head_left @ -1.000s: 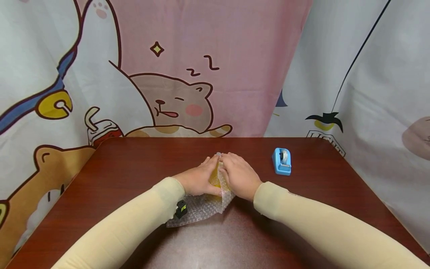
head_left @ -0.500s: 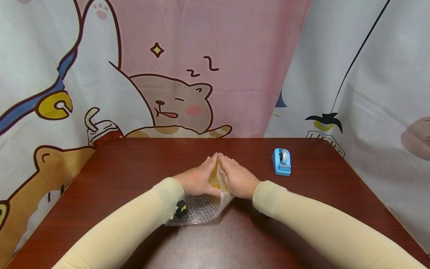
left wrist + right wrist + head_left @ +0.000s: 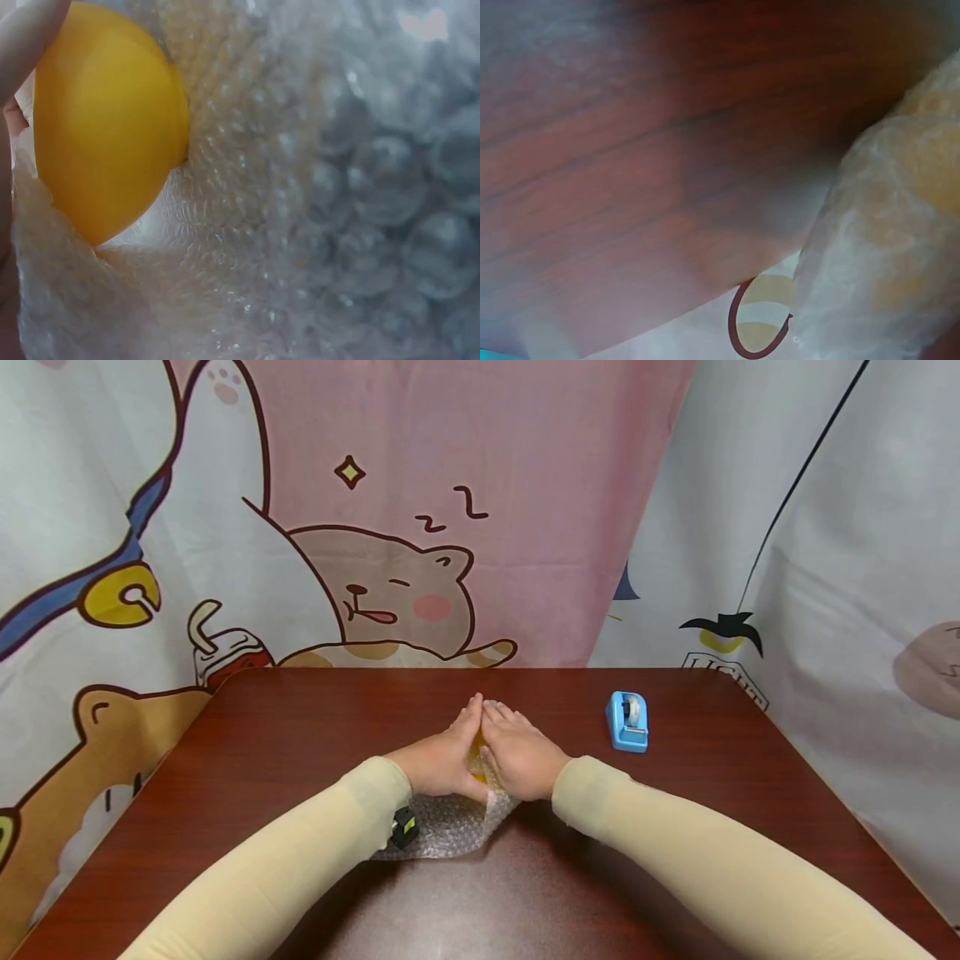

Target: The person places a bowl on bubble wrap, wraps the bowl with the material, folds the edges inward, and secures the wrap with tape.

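A yellow bowl (image 3: 112,127) is partly wrapped in clear bubble wrap (image 3: 450,831) at the middle of the table. My left hand (image 3: 446,762) lies over the wrapped bowl's left side, fingers straight and pointing away, thumb spread toward the near flap. On the opposite side my right hand (image 3: 528,762) presses flat against the wrap with its fingers extended. The fingertips of both hands nearly meet at the top, and a strip of yellow shows between them. In the right wrist view the bulging bubble wrap (image 3: 885,247) covers the yellow. Most of the bowl is hidden in the head view.
A light blue tape dispenser (image 3: 627,721) stands on the brown table (image 3: 315,718), to the right of and beyond my hands. Behind the table's far edge hangs a cartoon-printed curtain (image 3: 555,527). A small black device (image 3: 405,827) sits by my left wrist.
My right hand has shifted slightly left, closer over the wrap. The wrap's near flap has moved a little left with it. My left hand has stayed nearly in place, its fingertips slightly raised.
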Demonstrator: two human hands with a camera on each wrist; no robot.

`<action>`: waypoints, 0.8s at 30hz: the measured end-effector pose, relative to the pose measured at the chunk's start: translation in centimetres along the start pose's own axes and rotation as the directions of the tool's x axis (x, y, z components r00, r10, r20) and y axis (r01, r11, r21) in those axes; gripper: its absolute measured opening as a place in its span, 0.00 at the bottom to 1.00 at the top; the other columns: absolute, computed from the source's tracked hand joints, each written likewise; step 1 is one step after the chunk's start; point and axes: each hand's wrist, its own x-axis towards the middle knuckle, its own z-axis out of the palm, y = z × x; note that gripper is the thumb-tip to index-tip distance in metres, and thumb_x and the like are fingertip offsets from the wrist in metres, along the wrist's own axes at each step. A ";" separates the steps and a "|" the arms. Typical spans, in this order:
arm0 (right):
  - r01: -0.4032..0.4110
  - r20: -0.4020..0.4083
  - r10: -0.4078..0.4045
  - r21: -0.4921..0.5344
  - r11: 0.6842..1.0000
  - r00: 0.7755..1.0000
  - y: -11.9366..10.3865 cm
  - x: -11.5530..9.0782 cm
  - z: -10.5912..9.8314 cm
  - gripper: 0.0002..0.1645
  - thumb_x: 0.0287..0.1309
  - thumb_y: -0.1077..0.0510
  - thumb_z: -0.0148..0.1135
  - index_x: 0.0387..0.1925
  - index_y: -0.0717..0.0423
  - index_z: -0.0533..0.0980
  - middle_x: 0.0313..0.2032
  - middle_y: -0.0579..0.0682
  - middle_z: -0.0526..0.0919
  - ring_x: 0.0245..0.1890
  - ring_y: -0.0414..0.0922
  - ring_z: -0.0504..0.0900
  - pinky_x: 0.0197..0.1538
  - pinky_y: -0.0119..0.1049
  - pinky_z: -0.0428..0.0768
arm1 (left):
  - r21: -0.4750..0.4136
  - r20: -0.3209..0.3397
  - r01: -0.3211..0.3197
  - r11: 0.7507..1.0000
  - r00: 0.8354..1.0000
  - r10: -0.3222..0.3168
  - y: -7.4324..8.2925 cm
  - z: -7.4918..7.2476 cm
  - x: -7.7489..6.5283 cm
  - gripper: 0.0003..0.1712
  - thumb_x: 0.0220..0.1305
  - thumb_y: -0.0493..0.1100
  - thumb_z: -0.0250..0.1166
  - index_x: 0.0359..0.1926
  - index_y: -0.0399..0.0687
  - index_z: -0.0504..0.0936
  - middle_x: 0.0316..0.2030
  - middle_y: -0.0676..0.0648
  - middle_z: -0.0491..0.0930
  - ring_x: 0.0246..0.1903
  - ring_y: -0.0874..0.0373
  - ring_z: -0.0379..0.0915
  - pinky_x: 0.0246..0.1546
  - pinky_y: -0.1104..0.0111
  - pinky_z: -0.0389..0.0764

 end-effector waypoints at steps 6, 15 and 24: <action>-0.006 0.011 0.006 -0.026 1.000 1.000 -0.3 0.2 -0.3 0.38 0.81 0.52 0.45 0.79 0.73 0.54 0.81 0.67 0.55 0.83 0.63 0.53 0.81 0.61 0.55 | 0.056 0.004 -0.011 0.998 1.000 0.011 -0.1 0.1 -0.3 0.83 0.54 0.53 0.82 0.83 0.45 0.21 0.83 0.45 0.17 0.83 0.48 0.18 0.83 0.54 0.39; -0.044 0.023 0.045 -0.017 0.999 0.999 -0.5 0.4 -0.2 0.36 0.81 0.53 0.47 0.78 0.71 0.58 0.80 0.68 0.57 0.82 0.64 0.54 0.80 0.62 0.57 | 0.118 -0.001 0.089 0.989 0.996 -0.090 -1.2 -0.5 -2.0 0.78 0.60 0.57 0.79 0.84 0.44 0.25 0.85 0.43 0.26 0.85 0.47 0.27 0.83 0.52 0.45; -0.053 0.004 0.053 -0.014 0.998 0.999 -0.5 0.6 0.1 0.35 0.81 0.53 0.46 0.78 0.71 0.59 0.80 0.68 0.58 0.82 0.64 0.55 0.80 0.62 0.58 | 0.253 -0.017 0.195 0.947 0.980 -0.197 -2.8 -1.1 -4.8 0.64 0.69 0.57 0.71 0.85 0.38 0.38 0.85 0.38 0.40 0.84 0.43 0.38 0.82 0.50 0.52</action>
